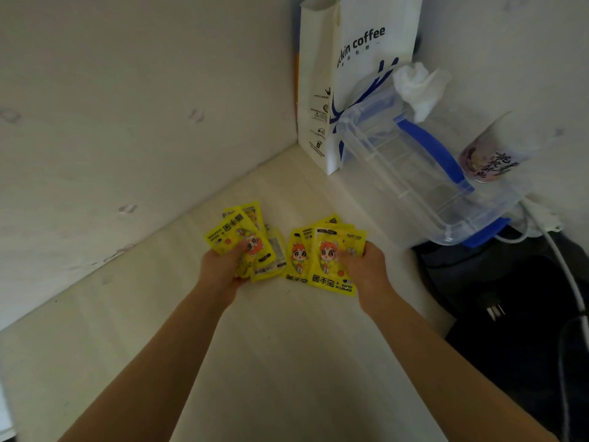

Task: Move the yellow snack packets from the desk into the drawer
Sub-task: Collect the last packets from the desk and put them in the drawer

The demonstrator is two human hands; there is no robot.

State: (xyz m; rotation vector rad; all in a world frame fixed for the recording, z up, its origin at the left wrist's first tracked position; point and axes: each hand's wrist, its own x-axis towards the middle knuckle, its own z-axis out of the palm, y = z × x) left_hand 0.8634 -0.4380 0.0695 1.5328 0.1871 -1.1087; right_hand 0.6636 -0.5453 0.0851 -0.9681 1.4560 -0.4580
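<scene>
- The step is picking up: near the middle of the frame, the left hand [223, 266] grips one bunch of yellow packets [242, 240] on the counter [287, 362].
- The right hand [366, 269] pinches another bunch [331, 263].
- Next, I think, lift both bunches; no drawer shows.

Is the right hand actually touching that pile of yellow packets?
Touching. The head view shows the right hand with fingers lying on the front yellow packet and the thumb at its right edge.

"hand warmer" – yellow packet [334, 263]; "coffee" – white paper bag [357, 59].
</scene>
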